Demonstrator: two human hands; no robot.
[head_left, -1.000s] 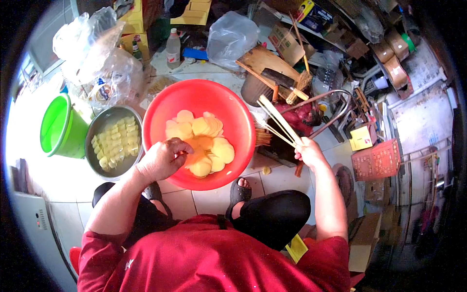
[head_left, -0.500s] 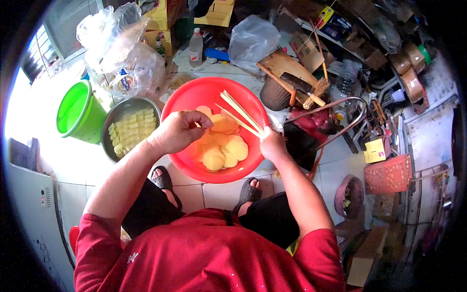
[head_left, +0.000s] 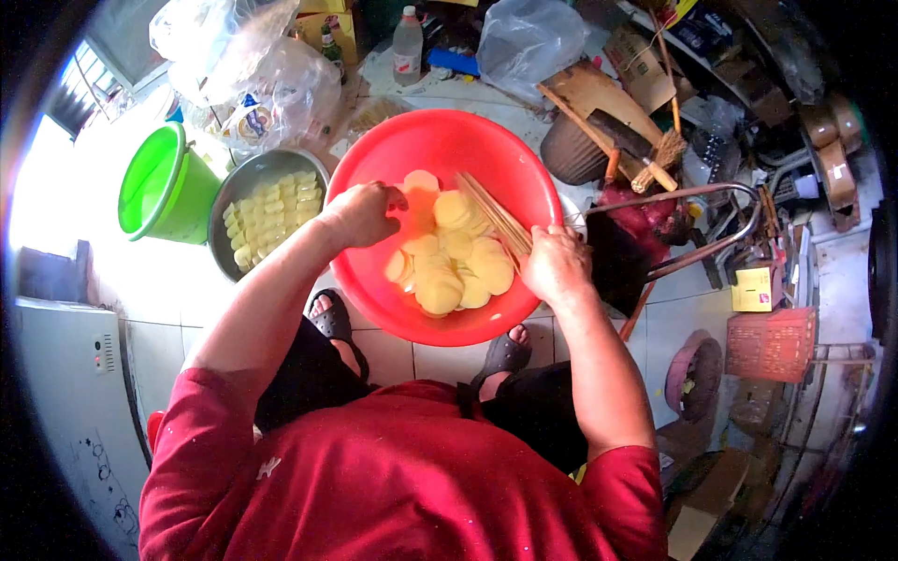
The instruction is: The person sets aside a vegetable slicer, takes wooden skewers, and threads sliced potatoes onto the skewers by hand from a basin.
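A wide red plastic basin [head_left: 374, 304] stands in front of me with a heap of round, pale yellow potato slices [head_left: 447, 271] inside. My right hand [head_left: 557, 262] is closed around the lower ends of a bundle of thin wooden skewers [head_left: 494, 215] at the basin's right rim. The skewers slant up and left over the slices. Over the basin's left side is my left hand [head_left: 363, 213], its fingers curled in; what they hold, if anything, is hidden. To its left, a metal bowl [head_left: 221, 245] holds rows of yellow potato pieces [head_left: 271, 215].
A green bucket [head_left: 154, 192] stands left of the metal bowl. Plastic bags [head_left: 281, 93] and a clear bottle [head_left: 407, 47] are behind. On the right lie a wooden board [head_left: 599, 98], a bent metal frame [head_left: 720, 245] and a pink basket [head_left: 772, 344].
The view has shifted, so the basin sits higher and further right. The skewers have dropped closer to the slices, and my left hand has moved away from the slices toward the left rim.
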